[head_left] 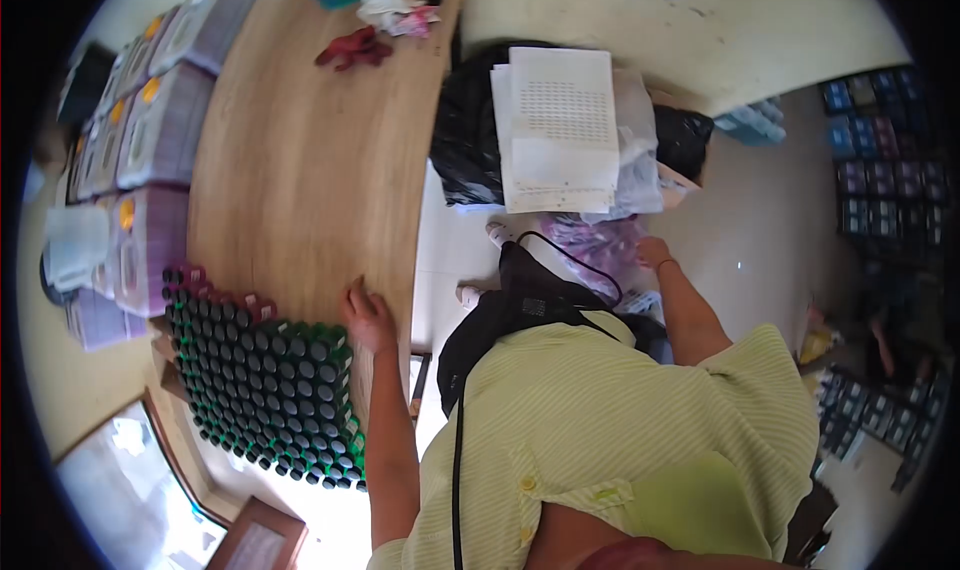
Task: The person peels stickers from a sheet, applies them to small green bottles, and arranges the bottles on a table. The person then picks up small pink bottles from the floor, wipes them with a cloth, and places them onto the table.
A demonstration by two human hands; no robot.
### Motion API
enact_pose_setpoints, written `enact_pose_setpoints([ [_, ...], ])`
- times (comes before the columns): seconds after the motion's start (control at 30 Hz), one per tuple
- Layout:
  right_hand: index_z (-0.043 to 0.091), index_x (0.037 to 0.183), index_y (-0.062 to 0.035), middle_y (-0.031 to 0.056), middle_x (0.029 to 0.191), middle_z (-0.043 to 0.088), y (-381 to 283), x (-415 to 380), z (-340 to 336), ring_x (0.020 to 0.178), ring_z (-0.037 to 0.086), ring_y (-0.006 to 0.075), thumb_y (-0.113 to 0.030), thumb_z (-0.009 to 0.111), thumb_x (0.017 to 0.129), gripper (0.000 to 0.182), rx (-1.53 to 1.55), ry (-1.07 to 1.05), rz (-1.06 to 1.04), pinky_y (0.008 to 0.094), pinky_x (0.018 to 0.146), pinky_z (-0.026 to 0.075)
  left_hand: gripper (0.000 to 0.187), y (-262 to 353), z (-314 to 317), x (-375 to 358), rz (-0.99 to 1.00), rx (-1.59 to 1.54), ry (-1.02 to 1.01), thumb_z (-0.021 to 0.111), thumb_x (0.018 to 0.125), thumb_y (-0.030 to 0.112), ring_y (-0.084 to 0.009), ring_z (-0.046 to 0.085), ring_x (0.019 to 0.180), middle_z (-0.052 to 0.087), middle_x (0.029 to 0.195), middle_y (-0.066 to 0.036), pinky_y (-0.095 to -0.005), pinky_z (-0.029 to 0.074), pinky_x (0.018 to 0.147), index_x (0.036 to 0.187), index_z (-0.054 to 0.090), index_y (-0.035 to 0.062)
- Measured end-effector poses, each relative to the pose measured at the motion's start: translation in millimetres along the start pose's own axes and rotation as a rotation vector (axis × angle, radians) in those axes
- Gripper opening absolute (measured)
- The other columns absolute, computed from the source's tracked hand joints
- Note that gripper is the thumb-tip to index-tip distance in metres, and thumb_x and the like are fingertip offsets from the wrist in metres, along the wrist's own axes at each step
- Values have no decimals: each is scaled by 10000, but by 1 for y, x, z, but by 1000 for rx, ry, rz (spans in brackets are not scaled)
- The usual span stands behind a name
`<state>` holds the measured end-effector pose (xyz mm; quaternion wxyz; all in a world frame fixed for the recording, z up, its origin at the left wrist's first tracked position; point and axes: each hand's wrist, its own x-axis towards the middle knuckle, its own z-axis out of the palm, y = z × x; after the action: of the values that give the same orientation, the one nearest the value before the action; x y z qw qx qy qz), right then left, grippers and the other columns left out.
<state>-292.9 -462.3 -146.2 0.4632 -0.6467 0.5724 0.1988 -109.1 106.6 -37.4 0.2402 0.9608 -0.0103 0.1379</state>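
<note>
My left hand (pixel 368 315) rests at the edge of the wooden table (pixel 310 150), fingers apart and holding nothing. Just beside it stands a dense block of small green bottles with dark caps (pixel 270 380), packed in rows. A few pink-red bottles (pixel 255 307) line its far side. My right hand (pixel 653 254) hangs low on the other side of my body, near a clear plastic bag with purplish contents (pixel 590 250). Its fingers are too foreshortened to show whether they grip the bag.
Large jugs of purple liquid (pixel 165 125) line the table's left side. A red cloth or glove (pixel 355 50) lies at its far end. A stack of printed sheets (pixel 560 130) sits on black bags (pixel 468 135). Stacked packs (pixel 890 180) stand on the floor at right, with another person (pixel 885 350) nearby.
</note>
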Motion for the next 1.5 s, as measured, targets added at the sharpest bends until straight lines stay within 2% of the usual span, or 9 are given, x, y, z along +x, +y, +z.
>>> enact_pose_setpoints([
  [0.17, 574, 1018, -88, 72, 858, 591, 45, 18, 30, 702, 608, 219, -169, 530, 842, 198, -138, -168, -4, 366, 562, 534, 327, 1, 5, 1, 8, 79, 16, 512, 796, 53, -365, 506, 985, 526, 1076, -165, -437, 419, 851, 1116, 575, 81],
  [0.43, 584, 1106, -43, 95, 901, 631, -46, 101, 29, 775, 623, 211, -162, 589, 792, 336, 4, -72, -28, 348, 660, 530, 412, 62, 26, 54, -38, -64, -181, 513, 827, 113, -360, 421, 1115, 419, 1216, -185, -444, 352, 929, 1232, 478, 54],
  [0.57, 523, 1184, 26, 190, 1041, 617, -84, 188, 22, 964, 589, 351, -228, 635, 762, 505, -447, 52, -373, 357, 878, 461, 468, 97, 67, 94, 8, 114, -153, 517, 837, 245, -360, 371, 1174, 402, 1267, -173, -494, 283, 964, 1268, 450, 73],
  [0.73, 390, 1289, 13, 272, 1275, 438, -146, 261, 36, 1171, 455, 355, -320, 680, 738, 706, -273, 390, -422, 393, 979, 378, 533, 107, 86, 99, -73, 368, -135, 453, 852, 390, -358, 352, 1202, 393, 1290, -182, -529, 248, 968, 1275, 440, 66],
  [0.8, 366, 1294, 36, 274, 1261, 451, -170, 277, 38, 1176, 454, 350, -342, 679, 750, 733, -26, 258, -450, 388, 977, 377, 545, 104, 87, 101, -70, 363, -134, 432, 855, 410, -366, 356, 1194, 400, 1277, -193, -528, 245, 969, 1267, 442, 53],
  [0.83, 355, 1291, 58, 253, 1211, 506, -169, 301, 52, 1139, 497, 327, -345, 688, 754, 749, -154, 379, -331, 376, 964, 385, 552, 104, 85, 101, -69, 361, -145, 422, 856, 419, -369, 357, 1191, 403, 1270, -198, -527, 244, 969, 1263, 443, 47],
  [0.93, 346, 1285, 74, 239, 1179, 538, -177, 314, 63, 1102, 528, 318, -374, 701, 738, 791, -15, 96, -214, 369, 945, 395, 553, 106, 84, 103, -77, 364, -163, 399, 862, 429, -375, 362, 1181, 407, 1259, -205, -527, 243, 969, 1249, 450, 38],
  [1.23, 577, 1043, 54, 150, 924, 656, -187, 320, 65, 870, 619, 232, -291, 765, 665, 545, -13, 65, -154, 322, 824, 450, 562, 103, 85, 104, -81, 373, -182, 363, 884, 461, -380, 352, 1181, 398, 1241, -212, -535, 241, 965, 1237, 450, 32],
  [1.5, 536, 1141, 3, 125, 976, 643, -263, 207, 30, 891, 598, 222, -191, 655, 792, 416, -49, 90, -615, 320, 809, 448, 536, 104, 84, 104, -94, 362, -182, 386, 874, 445, -369, 347, 1195, 397, 1257, -187, -527, 241, 971, 1245, 456, 65],
])
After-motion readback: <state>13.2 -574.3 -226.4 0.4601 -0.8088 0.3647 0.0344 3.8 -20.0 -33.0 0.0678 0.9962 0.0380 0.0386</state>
